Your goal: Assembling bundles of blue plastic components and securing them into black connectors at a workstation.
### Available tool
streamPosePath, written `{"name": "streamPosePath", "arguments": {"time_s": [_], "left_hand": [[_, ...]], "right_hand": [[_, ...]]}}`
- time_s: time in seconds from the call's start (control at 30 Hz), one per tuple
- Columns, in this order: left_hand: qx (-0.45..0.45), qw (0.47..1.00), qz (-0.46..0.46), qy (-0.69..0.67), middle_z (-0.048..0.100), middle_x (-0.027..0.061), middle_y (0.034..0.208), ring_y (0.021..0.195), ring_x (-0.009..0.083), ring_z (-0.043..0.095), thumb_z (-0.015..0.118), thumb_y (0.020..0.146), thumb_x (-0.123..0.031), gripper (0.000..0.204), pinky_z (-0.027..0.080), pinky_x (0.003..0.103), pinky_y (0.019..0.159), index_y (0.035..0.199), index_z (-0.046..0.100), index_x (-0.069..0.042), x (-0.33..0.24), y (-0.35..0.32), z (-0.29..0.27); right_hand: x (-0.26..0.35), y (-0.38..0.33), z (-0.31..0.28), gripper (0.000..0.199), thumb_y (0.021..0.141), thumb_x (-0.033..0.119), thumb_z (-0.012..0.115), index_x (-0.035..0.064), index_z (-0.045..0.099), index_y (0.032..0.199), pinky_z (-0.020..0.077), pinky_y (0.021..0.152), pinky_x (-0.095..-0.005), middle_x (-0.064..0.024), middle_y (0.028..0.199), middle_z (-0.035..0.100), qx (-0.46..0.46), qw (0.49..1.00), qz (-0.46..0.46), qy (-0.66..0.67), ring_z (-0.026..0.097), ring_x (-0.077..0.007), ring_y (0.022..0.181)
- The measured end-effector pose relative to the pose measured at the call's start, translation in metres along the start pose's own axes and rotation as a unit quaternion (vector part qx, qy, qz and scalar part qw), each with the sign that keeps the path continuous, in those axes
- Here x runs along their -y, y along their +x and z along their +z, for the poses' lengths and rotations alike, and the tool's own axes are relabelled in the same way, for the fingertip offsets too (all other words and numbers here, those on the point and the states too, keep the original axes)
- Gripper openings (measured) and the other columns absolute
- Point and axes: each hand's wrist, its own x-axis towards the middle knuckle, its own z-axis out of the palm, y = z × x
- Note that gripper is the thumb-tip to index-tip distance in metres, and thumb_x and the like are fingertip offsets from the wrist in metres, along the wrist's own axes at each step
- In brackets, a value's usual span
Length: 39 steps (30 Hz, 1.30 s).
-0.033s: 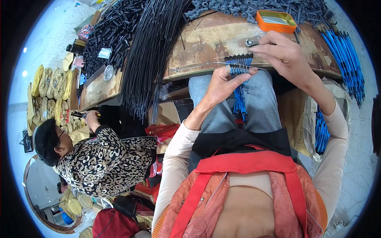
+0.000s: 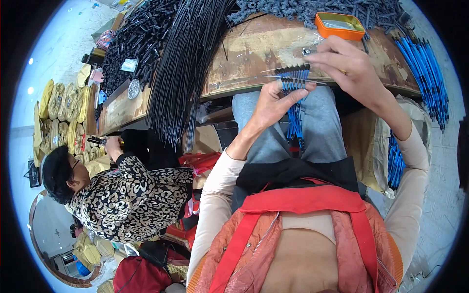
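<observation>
My left hand [image 2: 282,101] is closed around a bundle of thin blue rods with black ends [image 2: 296,87]. The rods hang down between my knees, their black tips fanned in a row above my fingers. Two thin metal pins or wires [image 2: 269,76] lie crosswise through or over the row; which, I cannot tell. Just above and to the right, my right hand [image 2: 344,63] has its fingers bent together. A small shiny metal piece [image 2: 308,51] shows at its fingertips, perhaps a tool's end; the rest is hidden in the hand.
The wooden table [image 2: 244,49] bears an orange tin [image 2: 340,26], grey plastic parts [image 2: 288,12], long black rods [image 2: 190,63] and black parts [image 2: 132,44]. More blue rods [image 2: 425,73] lie at its right end. A co-worker [image 2: 122,195] sits to my left, holding pliers.
The bundle in my left hand has tilted a little, its tips shifting slightly left. My right hand has risen very slightly.
</observation>
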Motion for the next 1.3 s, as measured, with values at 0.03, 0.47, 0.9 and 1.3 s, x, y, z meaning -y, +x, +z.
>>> {"name": "streamPosePath", "arguments": {"time_s": [0.03, 0.47, 0.9, 1.3], "left_hand": [[-0.010, 1.000, 0.002, 0.007, 0.074, 0.0082, 0.111, 0.103, 0.0134, 0.067, 0.068, 0.095, -0.006, 0.019, 0.053, 0.029, 0.093, 0.112, 0.072, -0.001, -0.009, -0.002, 0.004], [-0.091, 0.994, -0.005, 0.058, 0.069, 0.0175, 0.117, 0.102, 0.0267, 0.070, 0.060, 0.100, -0.013, 0.040, 0.060, 0.038, 0.084, 0.138, 0.049, -0.003, -0.179, 0.030, 0.013], [0.063, 0.967, 0.174, 0.177, 0.076, 0.0123, 0.102, 0.097, 0.0232, 0.073, 0.069, 0.081, 0.000, 0.025, 0.055, 0.033, 0.088, 0.106, 0.074, 0.000, -0.085, -0.060, 0.004], [-0.107, 0.992, -0.001, 0.064, 0.075, 0.0017, 0.095, 0.089, 0.0067, 0.066, 0.069, 0.091, -0.004, 0.017, 0.052, 0.024, 0.079, 0.108, 0.075, -0.003, 0.004, -0.022, -0.028]], "right_hand": [[0.000, 0.003, -0.002, 0.033, 0.090, 0.005, 0.064, 0.0064, 0.069, 0.123, 0.0482, 0.080, -0.0312, -0.0076, 0.102, 0.061, 0.021, 1.000, -0.007, -0.010, 0.062, -0.0198, 0.092], [0.011, -0.006, 0.122, 0.083, 0.101, 0.068, 0.022, 0.0029, 0.037, 0.151, 0.0418, 0.111, -0.0478, -0.0188, 0.144, 0.053, 0.071, 0.521, 0.269, 0.807, 0.052, -0.0328, 0.133], [0.032, -0.046, 0.162, 0.083, 0.100, 0.068, 0.024, -0.0014, 0.047, 0.138, 0.0345, 0.115, -0.0388, -0.0189, 0.142, 0.051, 0.033, 0.573, 0.210, 0.791, 0.050, -0.0266, 0.132], [0.011, -0.073, 0.151, 0.038, 0.104, 0.020, 0.046, 0.0031, 0.052, 0.138, 0.0375, 0.113, -0.0412, -0.0154, 0.140, 0.054, -0.068, 0.749, 0.399, 0.524, 0.053, -0.0254, 0.130]]}}
